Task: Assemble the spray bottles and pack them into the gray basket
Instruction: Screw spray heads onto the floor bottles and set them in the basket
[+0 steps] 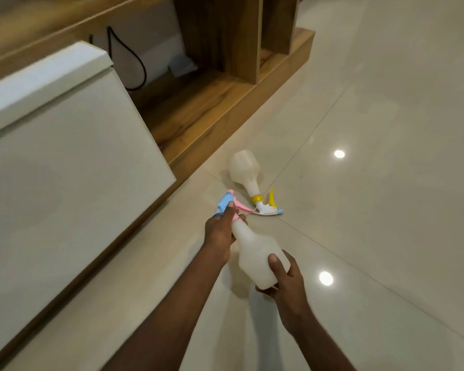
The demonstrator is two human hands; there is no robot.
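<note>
I hold a translucent white spray bottle (255,247) tilted over the floor. My right hand (284,277) grips its base from below. My left hand (221,231) is closed around its neck, at the pink collar of a blue and pink trigger head (227,203) that sits on the bottle's mouth. A second white bottle (244,167) lies on the floor just beyond, fitted with a yellow collar and a white trigger head (265,207) with a yellow lever. No gray basket is in view.
A white cabinet front (65,170) fills the left side. Behind it runs a low wooden shelf unit (212,103) with a black cable (134,57). Glossy beige floor tiles (373,183) stretch to the right, with two bright light reflections.
</note>
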